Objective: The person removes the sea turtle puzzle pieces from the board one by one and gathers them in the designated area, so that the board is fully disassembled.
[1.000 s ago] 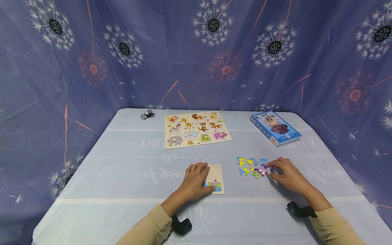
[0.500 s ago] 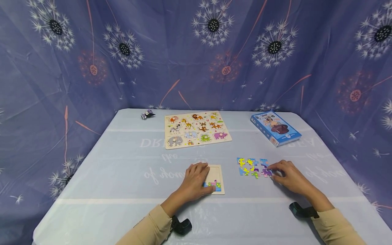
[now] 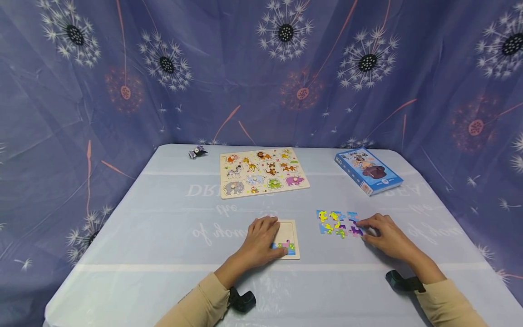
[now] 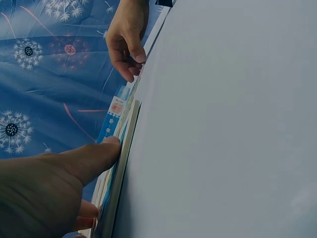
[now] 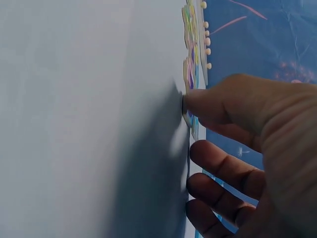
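Observation:
My left hand [image 3: 259,243] rests on a small wooden puzzle tray [image 3: 297,240], the thumb on its near right part and the fingers along its upper left. Several blue, green and pink pieces fill the tray's near strip; the hand hides its left side. In the left wrist view the thumb [image 4: 101,153] presses on the tray's edge. My right hand [image 3: 386,234] pinches a purple puzzle piece [image 3: 355,230] between thumb and index finger, low at the right end of a cluster of loose jigsaw pieces [image 3: 328,222]. Its other fingers are loosely bent near the tabletop.
Behind the tray lies a wooden animal peg puzzle [image 3: 263,172]. A blue box [image 3: 367,170] lies at the back right, and a small dark purple object [image 3: 198,152] at the back left. A dandelion-patterned curtain [image 3: 229,68] hangs behind the table [image 3: 155,236].
My right hand has shifted slightly right, and the pinched piece has changed from a pale pinkish look to dark purple among the loose pieces. The left hand has stayed on the tray.

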Action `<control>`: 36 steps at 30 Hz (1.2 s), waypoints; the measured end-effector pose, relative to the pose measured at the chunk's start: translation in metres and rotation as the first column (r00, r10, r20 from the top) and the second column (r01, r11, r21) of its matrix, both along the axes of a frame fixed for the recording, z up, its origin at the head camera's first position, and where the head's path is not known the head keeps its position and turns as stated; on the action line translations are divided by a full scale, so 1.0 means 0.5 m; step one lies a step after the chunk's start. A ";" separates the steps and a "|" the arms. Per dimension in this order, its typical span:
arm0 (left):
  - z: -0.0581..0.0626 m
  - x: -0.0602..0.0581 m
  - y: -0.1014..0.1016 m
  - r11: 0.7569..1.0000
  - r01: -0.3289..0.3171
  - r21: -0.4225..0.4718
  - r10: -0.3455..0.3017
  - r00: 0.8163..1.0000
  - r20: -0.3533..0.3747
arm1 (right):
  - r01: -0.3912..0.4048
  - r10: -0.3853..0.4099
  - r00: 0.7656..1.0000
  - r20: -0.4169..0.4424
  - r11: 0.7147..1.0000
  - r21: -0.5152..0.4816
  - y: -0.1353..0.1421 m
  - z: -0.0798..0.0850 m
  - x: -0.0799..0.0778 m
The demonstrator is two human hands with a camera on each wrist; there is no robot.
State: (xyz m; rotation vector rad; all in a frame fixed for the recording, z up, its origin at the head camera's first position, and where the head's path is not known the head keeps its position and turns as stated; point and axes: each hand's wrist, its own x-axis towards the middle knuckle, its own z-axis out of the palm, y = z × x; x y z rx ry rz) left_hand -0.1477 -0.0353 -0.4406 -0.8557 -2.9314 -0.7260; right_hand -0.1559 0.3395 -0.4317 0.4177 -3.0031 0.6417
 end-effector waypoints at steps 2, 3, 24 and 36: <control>0.002 -0.001 -0.002 1.000 -0.002 0.005 0.002 1.000 0.005 | 0.005 -0.005 1.000 -0.010 1.000 -0.003 -0.010 0.003 0.002; 0.003 -0.002 -0.004 1.000 -0.006 0.008 0.006 1.000 0.009 | 0.006 -0.006 1.000 -0.015 1.000 -0.008 -0.017 0.005 0.003; 0.020 0.029 -0.119 0.993 -0.003 0.117 -0.002 0.999 0.038 | -0.202 0.197 0.971 -0.137 0.979 -0.027 -0.314 0.010 0.040; 0.003 0.032 -0.131 0.994 0.015 0.111 -0.019 0.999 0.032 | -0.301 0.293 0.949 -0.113 0.951 -0.067 -0.424 0.005 0.045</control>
